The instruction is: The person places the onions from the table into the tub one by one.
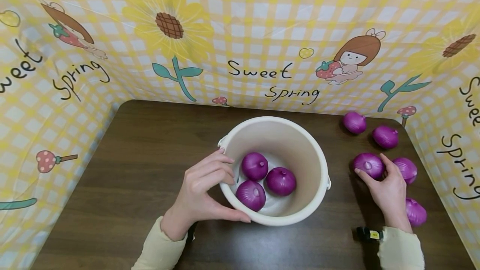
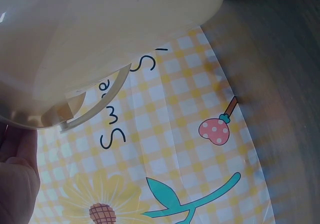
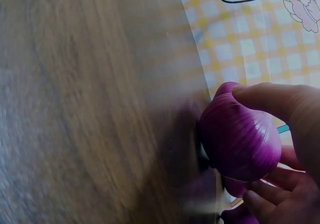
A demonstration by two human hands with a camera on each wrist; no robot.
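Note:
A white bucket [image 1: 321, 149] stands on the table with three purple onions inside, one of them a rounded onion [image 1: 281, 181] on the right. My left hand [image 1: 204, 191] grips the bucket's left rim, its thumb along the near edge and its fingers over the side. In the left wrist view the bucket's wall [image 2: 110, 29] and curved handle [image 2: 107, 96] fill the upper left. My right hand [image 1: 390, 188] holds another purple onion [image 1: 367, 164] between thumb and fingers, right of the bucket. The right wrist view has this onion [image 3: 240, 139] close beside the wood surface.
Two onions lie at the back right, a left one [image 1: 354, 122] and a right one [image 1: 385, 136]. Beside my right hand are an onion [image 1: 406, 170] and a nearer onion [image 1: 416, 212]. A checked cloth [image 1: 255, 32] rises behind the dark wooden table [image 1: 150, 145] and at both sides.

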